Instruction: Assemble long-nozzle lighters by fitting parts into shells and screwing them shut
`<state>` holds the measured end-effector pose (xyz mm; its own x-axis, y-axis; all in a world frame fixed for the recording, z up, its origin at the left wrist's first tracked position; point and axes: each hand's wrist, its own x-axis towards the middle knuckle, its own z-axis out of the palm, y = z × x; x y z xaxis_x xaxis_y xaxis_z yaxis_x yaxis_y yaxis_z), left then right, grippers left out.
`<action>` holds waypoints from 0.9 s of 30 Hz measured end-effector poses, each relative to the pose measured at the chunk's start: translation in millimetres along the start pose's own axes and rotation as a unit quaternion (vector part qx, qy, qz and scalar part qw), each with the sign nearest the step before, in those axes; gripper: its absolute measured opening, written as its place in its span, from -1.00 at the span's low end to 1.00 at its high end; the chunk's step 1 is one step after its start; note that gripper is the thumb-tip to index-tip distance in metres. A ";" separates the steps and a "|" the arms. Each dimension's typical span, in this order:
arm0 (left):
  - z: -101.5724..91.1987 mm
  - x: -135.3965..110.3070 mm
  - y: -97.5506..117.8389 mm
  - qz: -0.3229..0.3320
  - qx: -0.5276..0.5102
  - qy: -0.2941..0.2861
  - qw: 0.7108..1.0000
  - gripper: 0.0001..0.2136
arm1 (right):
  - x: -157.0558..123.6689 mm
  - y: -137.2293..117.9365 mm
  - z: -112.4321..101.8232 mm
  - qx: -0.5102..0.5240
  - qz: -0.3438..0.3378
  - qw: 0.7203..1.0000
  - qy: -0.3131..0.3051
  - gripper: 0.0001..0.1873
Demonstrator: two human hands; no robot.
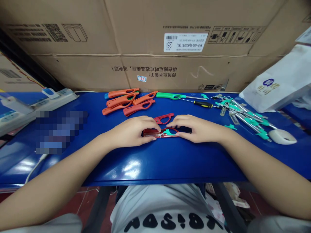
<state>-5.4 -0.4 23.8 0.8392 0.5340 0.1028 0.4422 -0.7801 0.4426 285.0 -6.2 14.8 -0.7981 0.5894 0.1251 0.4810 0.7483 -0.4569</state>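
Observation:
An opened red utility lighter casing half (148,132) lies on the table in front of me, with a teal trigger (167,132) and a clear and metal inner part inside it. My left hand (131,131) grips its left end between thumb and fingers. At its right end, my right hand (196,127) pinches the casing beside the trigger; the fingertips partly hide that end. Just behind it lies a second red casing half (163,119) with a loop handle, close to the fingers of both hands.
Several orange-red lighter casings (121,100) lie at the back. A green lighter handle (167,95) and a black-yellow screwdriver (202,104) are right of them. Metal tubes with teal triggers (250,119) are piled at right, near a white paper bag (274,84). A power strip (58,100) stands left.

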 end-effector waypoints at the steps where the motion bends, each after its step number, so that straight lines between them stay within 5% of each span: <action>1: 0.4 -0.2 0.9 0.005 0.005 -0.003 1.000 -0.72 | 0.1 0.0 -0.2 0.000 0.000 1.000 0.000 -0.60; 14: 7.4 1.2 3.2 0.061 0.080 -0.004 0.995 -0.70 | -0.3 -1.5 -1.6 -0.023 0.000 1.000 0.020 -0.64; 20: -1.6 -2.1 3.6 0.036 0.056 0.004 0.998 -0.72 | 2.8 9.2 1.5 -0.086 -0.001 0.992 0.087 -0.70; 27: -17.3 -4.9 -1.2 0.004 0.043 -0.015 0.999 -0.85 | 3.8 20.7 7.4 -0.126 0.011 0.989 0.082 -0.74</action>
<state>-15.5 3.6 38.2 0.8516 0.5182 0.0793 0.4591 -0.8103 0.3642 289.2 9.3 -0.7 -0.7276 0.6316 0.2677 0.5885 0.7753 -0.2293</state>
